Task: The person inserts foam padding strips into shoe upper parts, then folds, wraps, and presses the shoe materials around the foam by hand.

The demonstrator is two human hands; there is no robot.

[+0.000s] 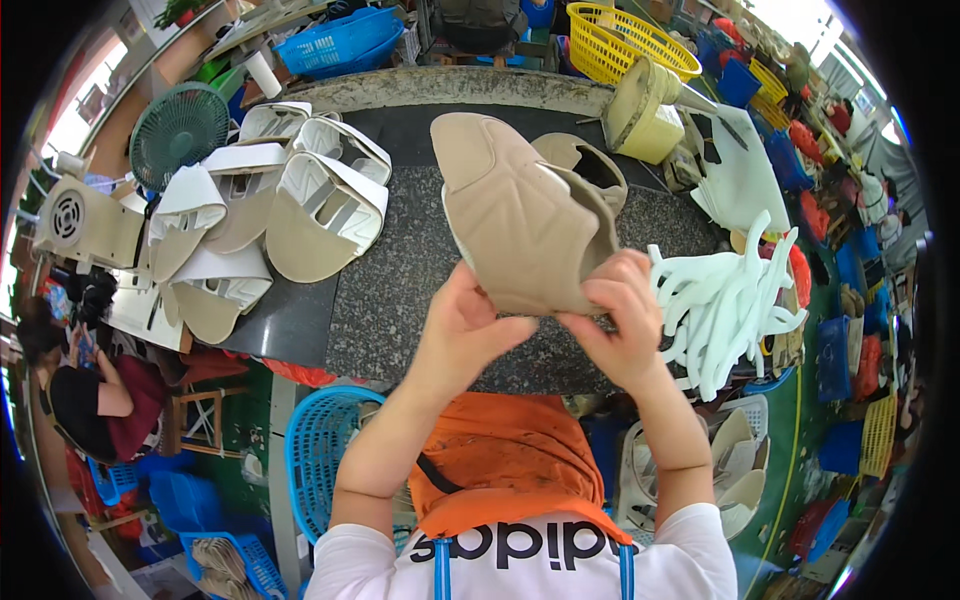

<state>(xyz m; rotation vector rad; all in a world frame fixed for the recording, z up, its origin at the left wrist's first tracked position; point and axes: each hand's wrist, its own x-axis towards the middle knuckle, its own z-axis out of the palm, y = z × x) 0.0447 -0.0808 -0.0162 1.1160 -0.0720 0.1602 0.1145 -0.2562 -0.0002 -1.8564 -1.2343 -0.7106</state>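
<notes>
A beige shoe upper (520, 220) with stitched panels is held up over the dark speckled work slab (390, 270), toe pointing away and heel toward me. My right hand (620, 315) pinches the heel edge by the opening between thumb and fingers. My left hand (455, 335) supports the upper's lower left side; its fingers go partly behind it and the thumb lies near the heel edge. Just beyond, a second beige upper (590, 165) rests on the slab, partly hidden by the one I hold.
Several beige uppers with white linings (325, 215) lie at the left, near a green fan (180, 135). Pale curved foam-like strips (725, 310) are heaped at the right. A cream container (645, 115) stands at the back. Below the bench edge is a blue basket (320, 450). Another person (100, 400) sits at far left.
</notes>
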